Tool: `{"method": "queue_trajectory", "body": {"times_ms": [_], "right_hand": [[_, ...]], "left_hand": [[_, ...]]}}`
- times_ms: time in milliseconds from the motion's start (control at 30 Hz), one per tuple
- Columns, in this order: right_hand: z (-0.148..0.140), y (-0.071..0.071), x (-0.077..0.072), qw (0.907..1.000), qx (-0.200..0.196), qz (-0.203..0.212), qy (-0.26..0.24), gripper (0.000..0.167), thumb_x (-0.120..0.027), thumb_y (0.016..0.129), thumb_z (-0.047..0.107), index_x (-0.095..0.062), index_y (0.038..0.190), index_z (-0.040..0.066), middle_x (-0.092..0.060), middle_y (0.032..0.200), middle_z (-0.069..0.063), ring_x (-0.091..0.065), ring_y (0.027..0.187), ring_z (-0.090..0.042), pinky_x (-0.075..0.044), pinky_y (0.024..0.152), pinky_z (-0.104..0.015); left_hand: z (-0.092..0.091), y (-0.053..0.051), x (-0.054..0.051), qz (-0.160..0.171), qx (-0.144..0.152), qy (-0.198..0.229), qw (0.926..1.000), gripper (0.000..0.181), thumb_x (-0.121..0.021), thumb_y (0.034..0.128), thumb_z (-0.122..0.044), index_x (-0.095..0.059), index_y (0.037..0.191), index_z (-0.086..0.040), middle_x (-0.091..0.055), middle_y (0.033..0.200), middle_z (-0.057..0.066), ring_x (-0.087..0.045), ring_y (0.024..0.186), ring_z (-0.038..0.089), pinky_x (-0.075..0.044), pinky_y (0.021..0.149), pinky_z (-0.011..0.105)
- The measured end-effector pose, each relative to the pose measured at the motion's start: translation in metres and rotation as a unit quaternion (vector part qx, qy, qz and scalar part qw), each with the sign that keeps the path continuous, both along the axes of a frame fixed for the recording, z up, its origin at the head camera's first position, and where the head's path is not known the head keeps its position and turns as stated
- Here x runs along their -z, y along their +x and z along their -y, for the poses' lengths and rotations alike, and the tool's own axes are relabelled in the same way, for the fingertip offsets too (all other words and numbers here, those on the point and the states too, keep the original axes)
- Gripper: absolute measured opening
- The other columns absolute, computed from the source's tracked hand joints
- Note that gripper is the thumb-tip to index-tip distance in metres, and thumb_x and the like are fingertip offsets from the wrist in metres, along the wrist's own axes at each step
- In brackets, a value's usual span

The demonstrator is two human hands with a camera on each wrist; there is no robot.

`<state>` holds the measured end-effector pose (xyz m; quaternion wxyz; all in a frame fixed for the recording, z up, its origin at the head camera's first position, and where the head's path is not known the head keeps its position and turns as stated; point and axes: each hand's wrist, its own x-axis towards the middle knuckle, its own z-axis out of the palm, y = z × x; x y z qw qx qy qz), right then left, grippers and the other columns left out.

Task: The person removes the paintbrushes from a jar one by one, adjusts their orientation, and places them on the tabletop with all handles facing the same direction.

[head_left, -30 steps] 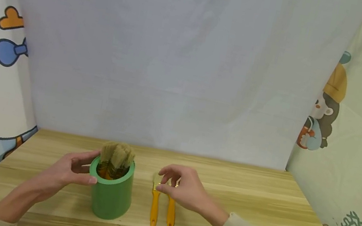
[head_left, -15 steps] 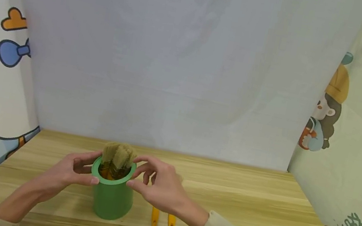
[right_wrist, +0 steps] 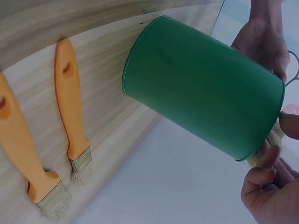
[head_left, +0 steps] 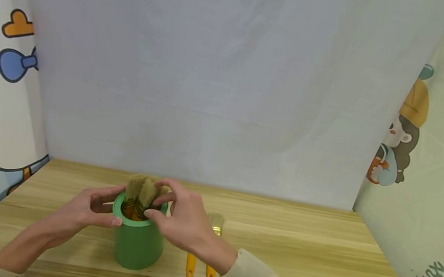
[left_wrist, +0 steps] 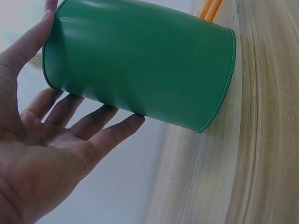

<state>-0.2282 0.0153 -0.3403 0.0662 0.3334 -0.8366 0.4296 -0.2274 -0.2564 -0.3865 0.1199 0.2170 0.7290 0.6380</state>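
Well right of the green can (head_left: 138, 245), printed cloth (head_left: 439, 196) reads "SO".

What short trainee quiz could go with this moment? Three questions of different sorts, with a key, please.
1. Count: how many loose brushes lie on the table outside the green container?

2. Choose: where is the left grip?
A: on a loose brush
B: against the green container
C: flat on the table

3. True or false: the brushes in the container stand with their bristles pointing down, hidden from view.

Key:
1. Two.
2. B.
3. False: the bristles point up and show above the container's opening.
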Motion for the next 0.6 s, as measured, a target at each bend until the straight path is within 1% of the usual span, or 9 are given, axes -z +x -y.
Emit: {"method": "queue_trajectory", "body": {"times_ms": [100, 167, 233, 300, 367, 433, 533, 600], "right_hand": [[0.003, -0.001, 0.000, 1.0000, 0.001, 0.005, 0.001, 0.050, -0.083, 0.094, 0.014, -0.061, 0.138, 0.013, -0.077, 0.100, 0.005, -0.048, 0.049, -0.005, -0.041, 0.052, -0.021], [0.005, -0.003, 0.001, 1.0000, 0.000, 0.009, 0.000, 0.052, -0.083, 0.093, 0.015, -0.060, 0.140, 0.014, -0.077, 0.100, 0.004, -0.054, 0.051, -0.003, -0.045, 0.055, -0.021], [0.007, -0.004, 0.001, 1.0000, -0.002, 0.008, 0.000, 0.054, -0.083, 0.093, 0.015, -0.060, 0.142, 0.014, -0.077, 0.099, 0.005, -0.061, 0.060, -0.001, -0.050, 0.062, -0.021], [0.009, -0.005, 0.002, 1.0000, 0.004, -0.001, 0.003, 0.054, -0.084, 0.093, 0.016, -0.061, 0.142, 0.015, -0.076, 0.098, 0.006, -0.067, 0.070, -0.001, -0.052, 0.067, -0.021], [0.011, -0.007, 0.003, 0.9996, 0.013, -0.023, 0.011, 0.054, -0.085, 0.092, 0.019, -0.063, 0.141, 0.015, -0.077, 0.096, 0.008, -0.069, 0.084, -0.001, -0.053, 0.074, -0.021], [0.013, -0.008, 0.003, 0.9985, 0.024, -0.046, 0.020, 0.053, -0.086, 0.091, 0.021, -0.065, 0.139, 0.016, -0.077, 0.094, 0.009, -0.070, 0.090, -0.002, -0.053, 0.078, -0.021], [0.016, -0.010, 0.004, 0.9966, 0.033, -0.070, 0.029, 0.051, -0.087, 0.090, 0.022, -0.067, 0.136, 0.016, -0.077, 0.092, 0.010, -0.070, 0.089, -0.001, -0.053, 0.078, -0.020], [0.017, -0.011, 0.005, 0.9959, 0.034, -0.077, 0.032, 0.049, -0.087, 0.091, 0.020, -0.067, 0.136, 0.016, -0.077, 0.091, 0.010, -0.068, 0.085, 0.002, -0.052, 0.076, -0.018]], "left_hand": [[0.000, 0.000, 0.000, 0.000, 0.000, 0.000, 1.0000, 0.082, -0.068, 0.1017, -0.009, -0.019, 0.166, 0.002, -0.022, 0.167, 0.030, -0.039, 0.143, 0.055, -0.055, 0.098, 0.039], [0.000, 0.000, 0.000, 0.002, -0.001, 0.001, 1.0000, 0.081, -0.068, 0.1019, -0.009, -0.020, 0.166, 0.002, -0.023, 0.167, 0.029, -0.039, 0.143, 0.055, -0.055, 0.098, 0.040], [0.000, 0.000, 0.000, 0.004, -0.002, 0.000, 1.0000, 0.081, -0.068, 0.1020, -0.009, -0.021, 0.167, 0.001, -0.023, 0.168, 0.029, -0.039, 0.144, 0.054, -0.055, 0.098, 0.040], [0.000, 0.000, 0.000, 0.006, -0.003, 0.000, 1.0000, 0.080, -0.068, 0.1020, -0.009, -0.021, 0.167, 0.001, -0.024, 0.167, 0.029, -0.040, 0.144, 0.053, -0.055, 0.098, 0.041], [0.000, 0.000, 0.000, 0.007, -0.003, 0.001, 1.0000, 0.080, -0.068, 0.1019, -0.009, -0.022, 0.167, 0.001, -0.024, 0.168, 0.028, -0.040, 0.144, 0.053, -0.055, 0.098, 0.041], [0.000, 0.000, 0.001, 0.006, -0.005, 0.001, 1.0000, 0.080, -0.068, 0.1016, -0.009, -0.023, 0.166, 0.001, -0.025, 0.167, 0.028, -0.041, 0.143, 0.052, -0.055, 0.098, 0.041], [0.000, 0.000, 0.001, 0.002, -0.007, 0.001, 1.0000, 0.080, -0.069, 0.1011, -0.009, -0.024, 0.166, 0.001, -0.026, 0.167, 0.028, -0.043, 0.143, 0.051, -0.055, 0.097, 0.041], [0.000, 0.000, 0.002, 0.000, -0.009, 0.001, 1.0000, 0.080, -0.069, 0.1007, -0.009, -0.024, 0.166, 0.001, -0.027, 0.167, 0.028, -0.043, 0.142, 0.051, -0.055, 0.097, 0.041]]}}
